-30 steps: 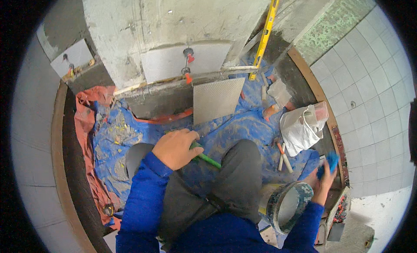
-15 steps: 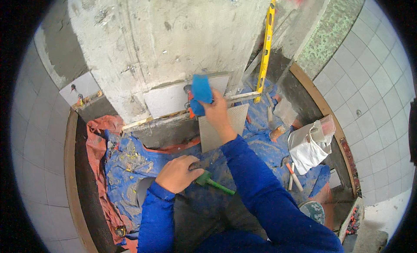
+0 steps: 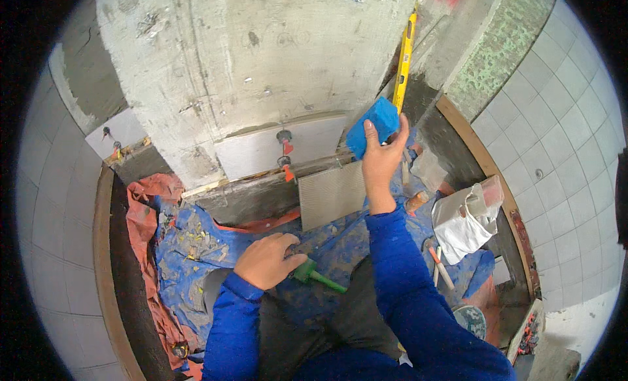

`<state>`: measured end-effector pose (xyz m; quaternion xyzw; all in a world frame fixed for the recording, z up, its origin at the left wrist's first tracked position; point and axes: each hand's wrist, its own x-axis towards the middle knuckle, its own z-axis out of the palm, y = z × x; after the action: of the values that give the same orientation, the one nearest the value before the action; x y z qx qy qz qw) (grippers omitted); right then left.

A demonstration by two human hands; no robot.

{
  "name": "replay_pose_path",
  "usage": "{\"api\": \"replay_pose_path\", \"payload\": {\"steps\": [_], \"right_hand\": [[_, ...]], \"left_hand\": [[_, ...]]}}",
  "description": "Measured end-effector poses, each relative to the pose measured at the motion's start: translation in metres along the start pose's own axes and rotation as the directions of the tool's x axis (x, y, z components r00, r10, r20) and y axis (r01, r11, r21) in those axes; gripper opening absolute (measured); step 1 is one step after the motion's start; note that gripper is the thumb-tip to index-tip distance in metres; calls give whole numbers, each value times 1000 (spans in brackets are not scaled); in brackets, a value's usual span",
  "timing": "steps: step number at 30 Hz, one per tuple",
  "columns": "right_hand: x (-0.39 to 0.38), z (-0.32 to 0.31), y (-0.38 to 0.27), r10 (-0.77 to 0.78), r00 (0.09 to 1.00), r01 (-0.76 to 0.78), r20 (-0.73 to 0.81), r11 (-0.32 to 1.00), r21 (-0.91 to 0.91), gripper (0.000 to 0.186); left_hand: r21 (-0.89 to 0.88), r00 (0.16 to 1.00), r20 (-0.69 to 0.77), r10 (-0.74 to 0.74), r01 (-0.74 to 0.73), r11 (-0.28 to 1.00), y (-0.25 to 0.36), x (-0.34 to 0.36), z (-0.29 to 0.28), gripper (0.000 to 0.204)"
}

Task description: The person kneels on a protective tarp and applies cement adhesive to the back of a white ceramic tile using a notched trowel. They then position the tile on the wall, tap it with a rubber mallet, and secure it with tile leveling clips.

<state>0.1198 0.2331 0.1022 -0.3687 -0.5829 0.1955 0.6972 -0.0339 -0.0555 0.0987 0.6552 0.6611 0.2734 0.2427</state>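
In my right hand [image 3: 383, 162], a blue sponge [image 3: 373, 127] is pinched between thumb and fingers, raised in front of the lower wall beside the yellow spirit level [image 3: 405, 60]. My left hand [image 3: 268, 260] rests over my left knee with fingers loosely curled and the thumb apart. Close to its thumb is a green tool with a handle [image 3: 327, 282]; whether the hand touches it I cannot tell. A white tile [image 3: 248, 153] is set low on the concrete wall, with black and red levelling clips [image 3: 285, 145] along its middle. Below leans a ridged tile [image 3: 330, 196].
Blue sheeting [image 3: 190, 250] and red sheeting [image 3: 140, 230] cover the floor. At the right are a white bag [image 3: 461, 224], an orange-handled tool [image 3: 441, 270] and a bucket [image 3: 471, 321]. Tiled walls [image 3: 523, 139] with brown ledges [image 3: 468, 132] flank both sides.
My right hand has moved right with the sponge, off the wall tile, uncovering its clips and partly hiding the level. My left hand stays in place.
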Motion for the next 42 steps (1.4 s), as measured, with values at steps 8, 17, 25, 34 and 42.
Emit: {"api": "replay_pose_path", "payload": {"steps": [8, 17, 25, 34, 42], "right_hand": [[-90, 9, 19, -32, 574, 542, 818, 764, -351, 73], [-72, 24, 24, -228, 575, 585, 786, 786, -200, 66], [-44, -14, 0, 115, 946, -171, 303, 971, 168, 82], [-85, 41, 37, -48, 961, 70, 272, 995, -74, 83], [-134, 6, 20, 303, 881, -340, 363, 939, 42, 86]], "left_hand": [[-15, 999, 20, 33, -33, 999, 4, -13, 6, 42], [11, 1000, 10, -6, 6, 1000, -2, -16, 4, 43], [-18, 999, -42, 28, -29, 999, -6, -26, 1, 43], [-39, 999, -35, -23, 22, 999, -6, -28, -6, 43], [-39, 998, -54, 8, -10, 999, -5, -25, -3, 41]]}}
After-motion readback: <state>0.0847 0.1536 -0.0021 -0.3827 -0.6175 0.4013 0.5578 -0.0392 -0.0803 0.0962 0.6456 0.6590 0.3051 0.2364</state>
